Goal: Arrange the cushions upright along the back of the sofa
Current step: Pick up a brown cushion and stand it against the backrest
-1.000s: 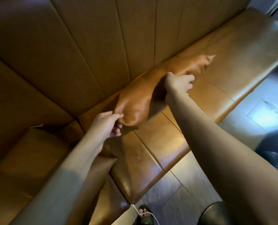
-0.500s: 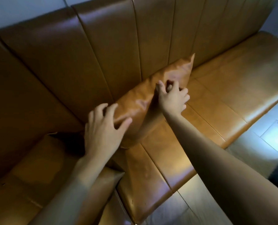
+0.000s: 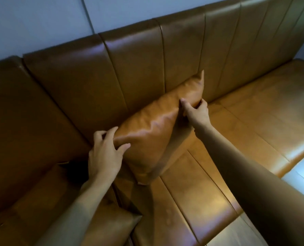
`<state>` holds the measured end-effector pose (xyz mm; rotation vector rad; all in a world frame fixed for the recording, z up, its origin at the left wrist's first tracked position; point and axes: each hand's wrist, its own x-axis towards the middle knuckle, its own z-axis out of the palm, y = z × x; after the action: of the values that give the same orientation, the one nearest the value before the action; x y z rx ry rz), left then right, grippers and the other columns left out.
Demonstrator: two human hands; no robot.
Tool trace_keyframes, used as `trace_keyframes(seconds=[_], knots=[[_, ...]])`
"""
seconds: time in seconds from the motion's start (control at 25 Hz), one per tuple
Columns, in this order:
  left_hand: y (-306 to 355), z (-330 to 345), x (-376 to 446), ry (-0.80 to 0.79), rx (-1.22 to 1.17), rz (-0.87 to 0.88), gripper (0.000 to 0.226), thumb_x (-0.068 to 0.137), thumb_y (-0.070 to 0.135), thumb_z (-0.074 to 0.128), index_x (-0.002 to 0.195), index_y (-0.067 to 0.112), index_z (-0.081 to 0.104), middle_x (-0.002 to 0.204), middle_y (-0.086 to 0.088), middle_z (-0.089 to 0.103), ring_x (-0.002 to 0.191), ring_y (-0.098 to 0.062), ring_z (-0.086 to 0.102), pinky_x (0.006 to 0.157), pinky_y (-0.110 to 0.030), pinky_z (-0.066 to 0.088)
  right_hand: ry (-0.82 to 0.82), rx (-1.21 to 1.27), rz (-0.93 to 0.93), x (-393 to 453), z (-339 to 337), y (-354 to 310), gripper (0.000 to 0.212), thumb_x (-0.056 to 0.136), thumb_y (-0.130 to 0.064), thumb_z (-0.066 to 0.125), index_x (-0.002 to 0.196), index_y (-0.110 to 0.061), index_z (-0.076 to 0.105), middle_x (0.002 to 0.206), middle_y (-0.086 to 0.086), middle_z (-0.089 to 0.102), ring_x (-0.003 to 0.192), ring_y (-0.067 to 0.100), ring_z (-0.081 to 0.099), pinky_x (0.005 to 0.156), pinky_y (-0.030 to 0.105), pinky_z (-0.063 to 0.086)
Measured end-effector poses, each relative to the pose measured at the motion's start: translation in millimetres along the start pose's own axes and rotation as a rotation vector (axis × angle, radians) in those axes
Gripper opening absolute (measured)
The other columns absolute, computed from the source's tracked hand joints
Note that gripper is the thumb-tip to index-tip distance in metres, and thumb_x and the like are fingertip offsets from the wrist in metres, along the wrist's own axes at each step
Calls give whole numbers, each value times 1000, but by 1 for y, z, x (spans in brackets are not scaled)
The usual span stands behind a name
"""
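A tan leather cushion (image 3: 153,132) stands on edge on the sofa seat (image 3: 254,125), leaning against the panelled sofa back (image 3: 138,68). My left hand (image 3: 105,155) grips its lower left end, fingers spread over the top edge. My right hand (image 3: 195,112) pinches the upper right part of the cushion near its pointed corner. A second tan cushion (image 3: 46,206) lies flat at the lower left, partly under my left forearm.
A pale wall (image 3: 41,23) rises behind the sofa back. A strip of light tiled floor (image 3: 302,173) shows at the right past the seat's front edge. The seat to the right of the cushion is bare leather.
The cushion has risen from lying low on the seat to standing against the back. Both hands stayed on its ends, and my view has tilted upward to show the wall.
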<state>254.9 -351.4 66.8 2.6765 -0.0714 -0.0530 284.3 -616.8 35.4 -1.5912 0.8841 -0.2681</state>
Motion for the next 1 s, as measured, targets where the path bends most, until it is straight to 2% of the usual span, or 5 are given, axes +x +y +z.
trace_keyframes(seconds=[0.16,0.28,0.48,0.76,1.0], knots=[[-16,-12,48,63,-20,26,52,90,35,62,139,24,46,137,-2,42,118,-27,53,91,-37,40,-13,-105,-53,22,26,-7,76,86,-52,63,147,-18,32,144,8,46,127,32,50,103,48,47],[-27,-15,77,74,-51,12,48,91,31,61,137,22,49,135,-1,42,120,-25,51,103,-41,37,59,-167,-101,26,48,-7,71,88,-55,58,143,-16,38,141,11,49,123,34,53,101,52,48],[-34,-12,109,95,-65,12,47,91,31,62,136,24,49,138,-1,39,122,-28,50,98,-37,39,140,-241,-147,33,72,-4,71,90,-60,50,146,-18,35,144,12,42,126,38,49,101,56,46],[-44,-13,124,2,-100,-68,63,88,37,64,144,28,36,149,-3,22,126,-32,46,85,-30,38,-2,-334,-115,38,76,-3,79,93,-58,47,154,-19,15,158,14,21,141,41,25,115,53,28],[-48,-15,124,66,-797,-450,76,85,44,66,147,27,25,153,-8,27,133,-35,41,99,-45,48,40,-359,-364,11,88,-16,84,86,-60,60,152,-31,19,164,7,0,148,40,6,116,55,22]])
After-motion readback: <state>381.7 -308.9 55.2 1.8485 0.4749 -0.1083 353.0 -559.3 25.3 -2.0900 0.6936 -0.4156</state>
